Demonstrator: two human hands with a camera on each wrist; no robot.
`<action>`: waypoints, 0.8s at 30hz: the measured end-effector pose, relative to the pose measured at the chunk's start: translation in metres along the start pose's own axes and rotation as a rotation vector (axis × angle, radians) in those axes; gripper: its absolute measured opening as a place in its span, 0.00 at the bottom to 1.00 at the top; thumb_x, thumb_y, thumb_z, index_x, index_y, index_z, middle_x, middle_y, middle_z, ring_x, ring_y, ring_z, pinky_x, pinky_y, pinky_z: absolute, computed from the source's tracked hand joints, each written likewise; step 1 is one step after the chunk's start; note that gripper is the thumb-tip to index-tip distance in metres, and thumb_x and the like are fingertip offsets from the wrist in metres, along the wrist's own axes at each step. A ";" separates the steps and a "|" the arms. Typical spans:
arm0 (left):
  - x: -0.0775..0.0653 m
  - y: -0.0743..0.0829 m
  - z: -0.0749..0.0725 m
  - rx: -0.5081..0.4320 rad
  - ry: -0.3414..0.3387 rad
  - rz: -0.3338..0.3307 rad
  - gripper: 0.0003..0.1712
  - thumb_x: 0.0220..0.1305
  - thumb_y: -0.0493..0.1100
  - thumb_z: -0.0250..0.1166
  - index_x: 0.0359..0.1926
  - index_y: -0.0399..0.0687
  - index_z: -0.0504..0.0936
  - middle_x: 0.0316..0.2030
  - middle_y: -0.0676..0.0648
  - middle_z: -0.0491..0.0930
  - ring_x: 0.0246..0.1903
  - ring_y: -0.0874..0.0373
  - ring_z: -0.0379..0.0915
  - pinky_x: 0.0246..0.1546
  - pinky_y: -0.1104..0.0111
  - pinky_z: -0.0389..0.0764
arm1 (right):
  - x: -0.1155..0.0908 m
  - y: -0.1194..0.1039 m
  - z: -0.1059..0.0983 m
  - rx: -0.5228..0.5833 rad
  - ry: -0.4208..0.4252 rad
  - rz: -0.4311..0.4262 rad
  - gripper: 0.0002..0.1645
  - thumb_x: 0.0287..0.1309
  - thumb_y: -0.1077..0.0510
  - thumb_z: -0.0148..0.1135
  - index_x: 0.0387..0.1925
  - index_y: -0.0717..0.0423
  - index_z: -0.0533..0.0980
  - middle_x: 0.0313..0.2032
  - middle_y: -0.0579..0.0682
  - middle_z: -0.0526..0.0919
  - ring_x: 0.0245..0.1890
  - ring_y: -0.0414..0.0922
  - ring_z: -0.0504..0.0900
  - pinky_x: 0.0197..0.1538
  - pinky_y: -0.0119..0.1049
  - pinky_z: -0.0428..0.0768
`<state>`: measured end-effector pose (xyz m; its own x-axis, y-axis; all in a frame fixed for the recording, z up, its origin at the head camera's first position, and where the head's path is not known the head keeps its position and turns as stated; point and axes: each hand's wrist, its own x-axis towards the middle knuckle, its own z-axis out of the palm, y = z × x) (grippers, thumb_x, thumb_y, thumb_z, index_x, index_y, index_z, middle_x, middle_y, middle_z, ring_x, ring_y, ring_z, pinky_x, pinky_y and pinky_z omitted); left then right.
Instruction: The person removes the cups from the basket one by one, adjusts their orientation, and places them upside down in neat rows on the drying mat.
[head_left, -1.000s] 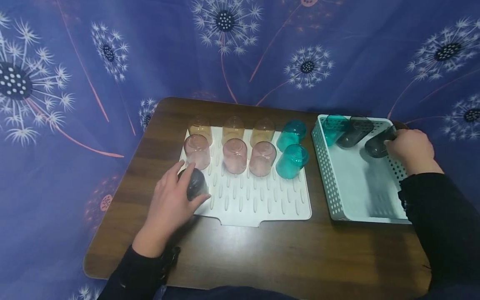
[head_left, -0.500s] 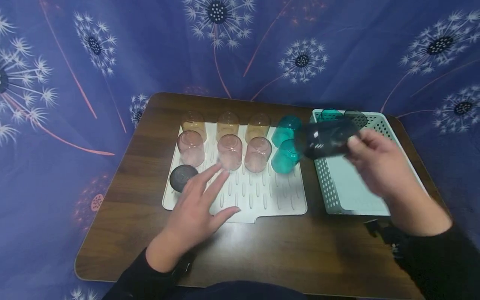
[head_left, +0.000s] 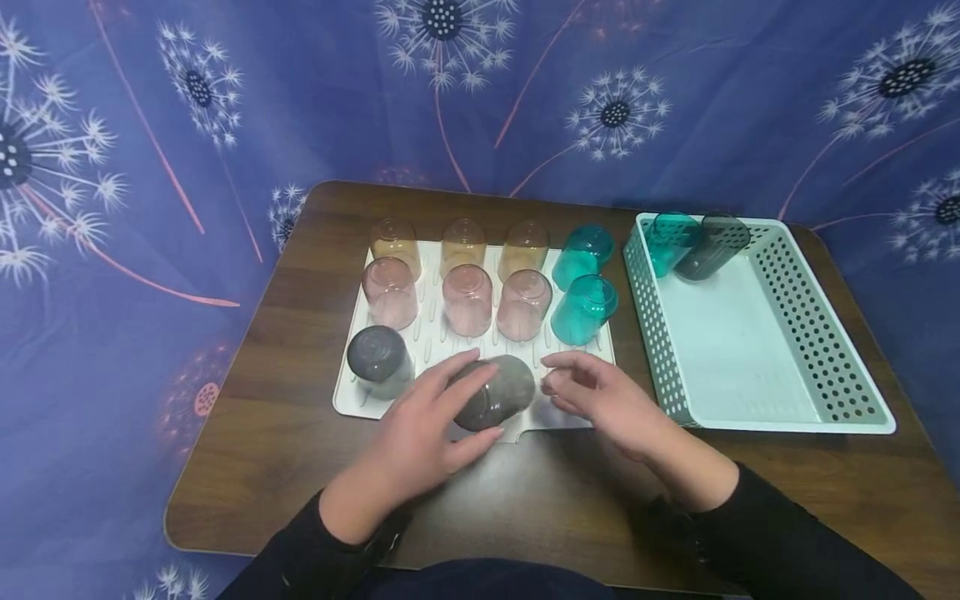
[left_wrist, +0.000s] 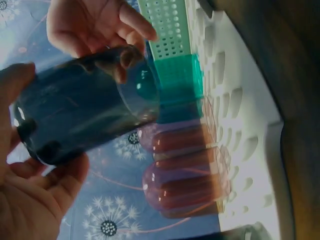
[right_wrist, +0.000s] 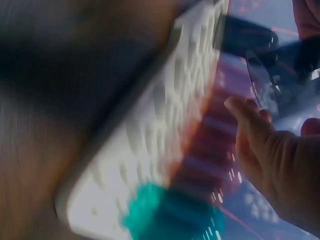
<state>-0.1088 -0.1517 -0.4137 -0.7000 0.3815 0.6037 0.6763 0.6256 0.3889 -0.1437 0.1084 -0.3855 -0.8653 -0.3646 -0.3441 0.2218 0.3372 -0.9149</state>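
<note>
A smoky grey glass (head_left: 501, 398) is tilted above the front of the white draining tray (head_left: 351, 402), held between the fingers and thumb of my left hand (head_left: 416, 437). In the left wrist view, those fingers grip the glass (left_wrist: 85, 105) around its closed end. My right hand (head_left: 611, 404) is just right of its open end, fingers loosely bent and holding nothing. A second grey glass (head_left: 378, 358) stands upside down at the tray's front left. Behind are upside-down pink glasses (head_left: 467, 302), amber glasses (head_left: 462, 243) and teal glasses (head_left: 583, 310).
On the right stands a pale green perforated basket (head_left: 795, 429). At its back left, a teal glass (head_left: 670, 242) and a grey glass (head_left: 712, 248) lean inside. Tray and basket rest on a brown wooden table (head_left: 255, 467), with a blue dandelion-print cloth (head_left: 315, 100) behind.
My right hand lifted a grey glass from the basket and brought it left over the tray; my left hand now grips it. Earlier my left hand let go of the front-left grey glass.
</note>
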 end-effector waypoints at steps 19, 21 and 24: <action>0.008 -0.016 0.009 0.186 -0.238 -0.345 0.38 0.60 0.55 0.72 0.69 0.50 0.73 0.65 0.38 0.74 0.59 0.41 0.77 0.57 0.48 0.80 | 0.063 -0.020 -0.221 -1.077 0.350 0.176 0.41 0.74 0.51 0.47 0.74 0.75 0.49 0.67 0.81 0.57 0.68 0.77 0.55 0.66 0.73 0.60; 0.011 -0.015 0.012 0.186 -0.260 -0.345 0.37 0.62 0.55 0.71 0.69 0.50 0.72 0.65 0.38 0.74 0.59 0.41 0.77 0.58 0.49 0.79 | 0.068 -0.010 -0.232 -1.104 0.349 0.170 0.39 0.72 0.55 0.47 0.72 0.77 0.52 0.65 0.82 0.59 0.65 0.77 0.58 0.64 0.72 0.62; 0.014 -0.014 0.018 0.181 -0.296 -0.331 0.38 0.63 0.55 0.70 0.71 0.50 0.71 0.66 0.38 0.73 0.60 0.41 0.76 0.59 0.49 0.79 | 0.072 0.005 -0.241 -1.165 0.377 0.157 0.31 0.69 0.61 0.46 0.67 0.78 0.60 0.61 0.80 0.63 0.63 0.76 0.62 0.68 0.72 0.56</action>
<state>-0.1320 -0.1430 -0.4227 -0.9240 0.3029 0.2332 0.3736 0.8447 0.3832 -0.3128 0.2928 -0.3642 -0.9838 -0.0421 -0.1745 -0.0304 0.9972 -0.0689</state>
